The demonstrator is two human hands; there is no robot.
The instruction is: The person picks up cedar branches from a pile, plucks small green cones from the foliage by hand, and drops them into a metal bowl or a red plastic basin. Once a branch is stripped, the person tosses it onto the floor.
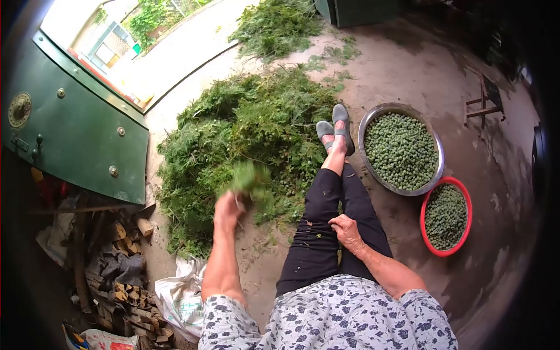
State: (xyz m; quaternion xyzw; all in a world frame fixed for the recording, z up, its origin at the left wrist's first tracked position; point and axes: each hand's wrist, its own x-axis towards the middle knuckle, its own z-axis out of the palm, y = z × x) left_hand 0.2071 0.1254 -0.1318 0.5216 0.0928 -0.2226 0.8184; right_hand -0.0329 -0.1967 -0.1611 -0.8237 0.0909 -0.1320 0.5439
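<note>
My left hand (227, 210) is raised over the ground and grips a small leafy green sprig (251, 178), which is blurred. It hangs at the near edge of a big pile of green branches (245, 128). My right hand (346, 230) rests on my thigh with its fingers curled and nothing in it. My legs in black trousers (326, 221) stretch forward, ankles crossed. To their right stand a metal basin (367, 119) and a smaller red basin (464, 192), both full of small green round fruits.
A green metal door (81, 125) stands open at the left. Below it lie stacked firewood (125, 286) and white sacks (181, 300). More cut greenery (277, 23) lies farther off. A wooden stool (484, 99) is at the right on the bare concrete floor.
</note>
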